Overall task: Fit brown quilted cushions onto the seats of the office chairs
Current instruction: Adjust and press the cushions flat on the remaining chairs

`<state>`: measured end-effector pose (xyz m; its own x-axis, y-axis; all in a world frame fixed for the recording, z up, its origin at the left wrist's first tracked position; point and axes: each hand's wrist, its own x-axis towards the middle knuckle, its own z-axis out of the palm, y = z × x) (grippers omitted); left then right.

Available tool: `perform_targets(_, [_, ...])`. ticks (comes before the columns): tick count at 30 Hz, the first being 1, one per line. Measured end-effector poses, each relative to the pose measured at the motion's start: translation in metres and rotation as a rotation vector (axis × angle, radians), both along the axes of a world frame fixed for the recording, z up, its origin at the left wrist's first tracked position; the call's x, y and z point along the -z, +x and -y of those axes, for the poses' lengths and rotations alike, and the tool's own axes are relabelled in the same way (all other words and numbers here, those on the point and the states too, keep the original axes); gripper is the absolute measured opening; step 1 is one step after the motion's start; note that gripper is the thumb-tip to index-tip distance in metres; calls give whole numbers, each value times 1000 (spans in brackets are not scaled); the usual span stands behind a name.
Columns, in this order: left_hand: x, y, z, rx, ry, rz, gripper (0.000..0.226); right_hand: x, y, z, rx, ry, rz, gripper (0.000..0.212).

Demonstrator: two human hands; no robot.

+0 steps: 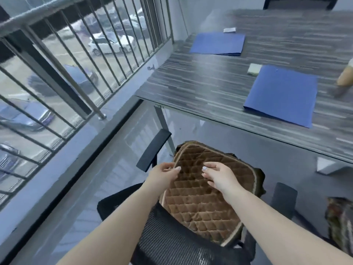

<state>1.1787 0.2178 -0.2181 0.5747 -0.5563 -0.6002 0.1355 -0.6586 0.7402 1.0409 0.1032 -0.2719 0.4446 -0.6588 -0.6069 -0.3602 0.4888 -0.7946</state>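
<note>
A brown quilted cushion lies on the seat of a black office chair whose mesh back is nearest me. My left hand pinches the cushion's left piped edge between thumb and fingers. My right hand rests on the cushion's top, fingers curled and spread, holding nothing. The chair's left armrest sticks out beside my left hand. The seat under the cushion is hidden.
A grey striped table stands just beyond the chair, with two blue folders and small white pads on it. A railing and window run along the left. Another chair's armrest and a patterned cushion are at right. Someone's arm shows at the right edge.
</note>
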Motion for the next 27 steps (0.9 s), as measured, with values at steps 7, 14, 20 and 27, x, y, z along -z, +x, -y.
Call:
perform_targets(7, [72,34,66,279,124,-100,33,50,-12,13,246,26,-134,17])
perform_targets(14, [184,67,109,479,223,-99,37,140,-33,14,378,83,-310,18])
perform_targets(20, [297,97,121,654,254,301,80,227,-55,37,275,-50,-634,49])
perform_targets(27, [380,129,124,645,328,553,102,308,-74,55,119,-106,-946,97])
